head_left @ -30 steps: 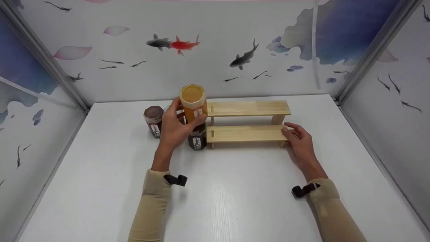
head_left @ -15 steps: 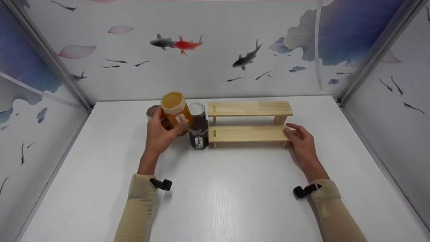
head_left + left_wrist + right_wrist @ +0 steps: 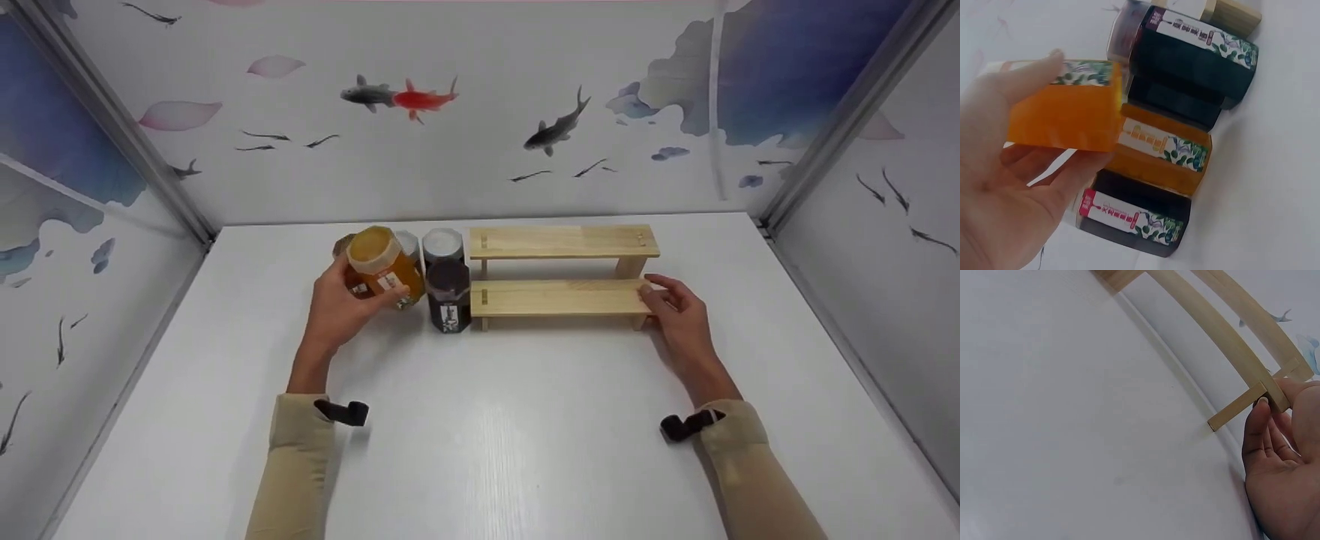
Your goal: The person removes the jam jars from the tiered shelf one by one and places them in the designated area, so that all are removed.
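Note:
My left hand (image 3: 337, 311) grips an amber jar (image 3: 386, 266) with thumb and fingers around its sides. The jar tilts and overlaps other jars behind it in the head view. Just right of it stands a dark jar (image 3: 448, 300) with a white label, right against the left end of a two-step wooden stand (image 3: 559, 298). At the stand's other end, my right hand (image 3: 682, 319) pinches the lower step between thumb and fingers. The right wrist view shows those fingertips (image 3: 1262, 402) at the step's underside, beside a wooden leg (image 3: 1235, 408).
Behind the dark jar is a white-topped jar (image 3: 444, 241); another pale-topped jar (image 3: 407, 244) shows behind the held one. A brown-topped jar (image 3: 343, 245) is mostly hidden by the left hand. In the left wrist view a second amber jar (image 3: 1157, 180) stands between dark ones.
My left hand has carried the amber jar left and down, from above the dark jar to the left of it. The white-topped jar has come into view. The right hand keeps its hold.

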Tool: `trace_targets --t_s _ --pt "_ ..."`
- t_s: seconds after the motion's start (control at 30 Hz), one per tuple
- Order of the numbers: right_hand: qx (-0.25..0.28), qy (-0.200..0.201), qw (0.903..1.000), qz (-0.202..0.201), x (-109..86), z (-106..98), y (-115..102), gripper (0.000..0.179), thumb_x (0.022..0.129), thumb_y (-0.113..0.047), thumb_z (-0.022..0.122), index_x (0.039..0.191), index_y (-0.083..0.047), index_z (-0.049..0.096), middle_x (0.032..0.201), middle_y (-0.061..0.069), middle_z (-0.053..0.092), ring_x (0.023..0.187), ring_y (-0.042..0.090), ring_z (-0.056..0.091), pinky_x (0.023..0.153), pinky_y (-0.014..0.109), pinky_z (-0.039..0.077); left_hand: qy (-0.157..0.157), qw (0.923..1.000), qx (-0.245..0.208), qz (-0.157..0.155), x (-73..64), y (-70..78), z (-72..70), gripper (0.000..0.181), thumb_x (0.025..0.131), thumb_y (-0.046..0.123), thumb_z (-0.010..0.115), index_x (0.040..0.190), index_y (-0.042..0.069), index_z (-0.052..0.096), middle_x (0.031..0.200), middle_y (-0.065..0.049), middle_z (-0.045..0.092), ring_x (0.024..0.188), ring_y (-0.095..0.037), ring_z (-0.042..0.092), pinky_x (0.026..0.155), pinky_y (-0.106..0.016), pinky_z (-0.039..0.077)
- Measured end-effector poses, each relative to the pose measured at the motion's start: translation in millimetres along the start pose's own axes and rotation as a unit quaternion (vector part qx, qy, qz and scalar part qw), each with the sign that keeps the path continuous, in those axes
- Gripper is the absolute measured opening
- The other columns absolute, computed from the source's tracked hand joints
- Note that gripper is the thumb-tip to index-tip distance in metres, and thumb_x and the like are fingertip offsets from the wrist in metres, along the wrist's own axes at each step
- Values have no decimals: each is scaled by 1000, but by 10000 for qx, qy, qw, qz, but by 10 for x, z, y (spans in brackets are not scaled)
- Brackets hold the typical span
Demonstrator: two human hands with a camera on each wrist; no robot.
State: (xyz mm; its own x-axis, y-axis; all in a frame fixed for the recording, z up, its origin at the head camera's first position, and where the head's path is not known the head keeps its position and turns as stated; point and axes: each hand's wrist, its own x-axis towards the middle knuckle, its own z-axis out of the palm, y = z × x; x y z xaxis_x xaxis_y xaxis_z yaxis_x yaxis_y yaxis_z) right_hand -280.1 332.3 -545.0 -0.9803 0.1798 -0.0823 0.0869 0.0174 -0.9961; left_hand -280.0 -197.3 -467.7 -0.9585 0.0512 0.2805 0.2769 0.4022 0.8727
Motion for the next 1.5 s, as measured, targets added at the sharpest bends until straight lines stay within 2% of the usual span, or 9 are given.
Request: trace_targets --t_s 0.23,0.37,0.53,0.67,0.9,1.1,1.2,1.33,1.5 --pt "-193 85 9997 -108 3 -19 -1 65 100 -46 77 154 -14 58 111 0 68 94 6 69 74 17 58 -613 9968 513 34 -11 -33 24 78 77 32 101 142 18 61 132 -2 70 113 -26 68 97 -45 60" --pt "-35 62 10000 -35 -9 -22 -9 66 100 -46 78 154 -14 57 113 3 67 95 8 70 75 17 60 -966 9936 578 -97 -23 -119 46 83 73 33 103 143 17 61 134 -2 69 117 -24 68 102 -45 61" --pt "-51 76 10000 22 -21 -29 -7 68 98 -47 79 154 -14 57 114 4 67 96 8 71 76 17 60 -1239 9911 352 -324 -40 -271 90 88 71 31 105 145 15 61 138 -6 68 128 -28 70 108 -46 60" --pt "-100 90 9999 18 -24 -34 -9 70 98 -48 79 155 -14 57 114 3 68 97 8 70 77 17 60 -1249 9909 265 -427 -42 -329 128 84 73 31 104 144 15 62 139 -6 68 132 -28 69 110 -46 59" --pt "-225 156 9996 35 -43 -43 -17 67 98 -49 78 153 -17 59 115 3 67 99 9 69 78 16 59 -987 9928 91 -676 -38 -381 181 85 77 32 101 147 13 56 143 -8 66 137 -29 64 117 -47 54" --pt "-127 133 9998 -114 -55 -20 4 65 101 -44 77 154 -12 58 109 0 69 94 6 70 75 17 59 -955 9939 143 -528 -53 -380 160 77 77 26 101 137 11 56 138 -11 71 132 -29 69 112 -49 57" --pt "-44 65 9999 -142 -36 10 13 64 101 -42 78 153 -12 58 108 0 70 92 7 70 73 18 58 -1012 9934 265 -465 -55 -348 111 77 78 26 101 138 10 56 137 -12 71 128 -29 71 107 -49 60" --pt "-85 6 9999 -125 -27 30 9 62 101 -44 77 153 -15 58 112 1 69 96 7 72 76 18 60 -1029 9922 495 -504 -39 -257 39 80 80 40 99 142 12 58 136 -10 70 126 -28 72 104 -48 62" --pt "-38 -65 10000 9 -33 21 -7 65 101 -46 76 156 -18 55 123 3 65 106 11 70 82 18 61 -794 9952 471 -330 -28 -102 -47 78 83 56 91 144 17 61 135 -5 72 124 -25 72 105 -46 62"
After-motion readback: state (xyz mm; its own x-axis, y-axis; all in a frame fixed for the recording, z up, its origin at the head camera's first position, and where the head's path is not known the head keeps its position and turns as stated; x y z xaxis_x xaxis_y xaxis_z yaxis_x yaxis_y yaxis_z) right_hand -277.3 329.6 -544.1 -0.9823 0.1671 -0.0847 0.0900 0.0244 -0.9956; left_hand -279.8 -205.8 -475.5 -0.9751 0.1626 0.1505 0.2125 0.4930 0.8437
